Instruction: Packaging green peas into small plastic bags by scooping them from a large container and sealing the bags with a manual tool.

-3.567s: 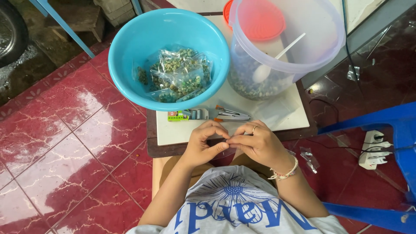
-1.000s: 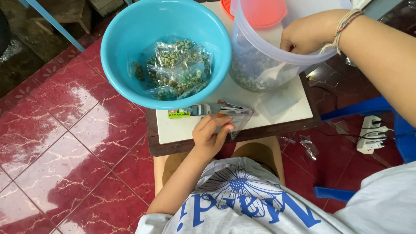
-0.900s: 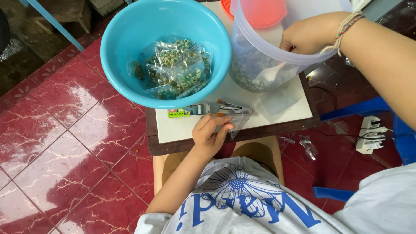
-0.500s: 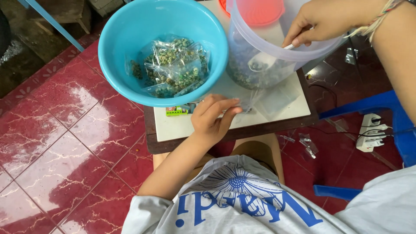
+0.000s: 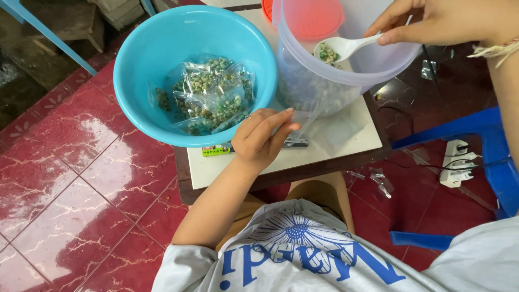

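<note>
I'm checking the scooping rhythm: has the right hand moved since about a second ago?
Yes. The right hand has lifted the white spoon, loaded with green bits, from deep inside the clear tub up to its rim.

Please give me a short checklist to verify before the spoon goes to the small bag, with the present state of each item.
1. White spoon loaded with green snacks: ok.
2. Right hand grips the spoon handle: ok.
3. Left hand holds the clear bag: ok.
4. Bag mouth open: cannot tell.
5. Spoon over the clear tub, so spills fall inside: ok.
6. Blue bowl has room for another packet: ok.
</note>
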